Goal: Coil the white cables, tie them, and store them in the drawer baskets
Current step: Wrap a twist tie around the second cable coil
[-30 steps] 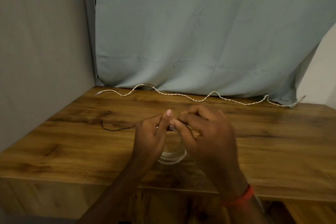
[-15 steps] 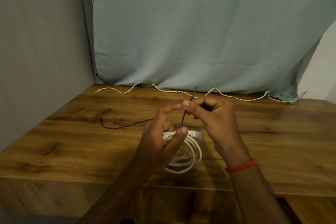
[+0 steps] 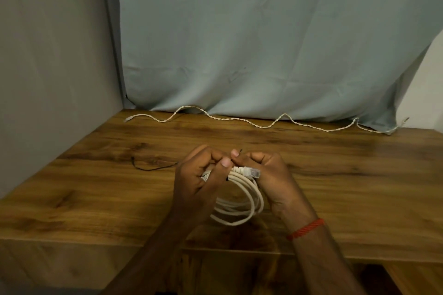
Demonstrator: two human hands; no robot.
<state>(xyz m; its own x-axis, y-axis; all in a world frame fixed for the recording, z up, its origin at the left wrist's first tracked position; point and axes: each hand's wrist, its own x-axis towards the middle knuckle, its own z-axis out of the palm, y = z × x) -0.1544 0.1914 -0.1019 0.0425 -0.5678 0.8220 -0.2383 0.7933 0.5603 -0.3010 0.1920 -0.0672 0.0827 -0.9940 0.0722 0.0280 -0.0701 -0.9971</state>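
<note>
Mostly hidden, dark tie (image 3: 240, 150) is pinched by right hand (image 3: 272, 175); left hand (image 3: 197, 181) grips cable coil (image 3: 254, 193).

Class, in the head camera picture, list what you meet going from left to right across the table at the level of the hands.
Thin black wire → left hand → coiled white Ethernet cable → right hand → red thread wristband. The braided cable along the back spans nearly the whole width, so it is left out.
</note>
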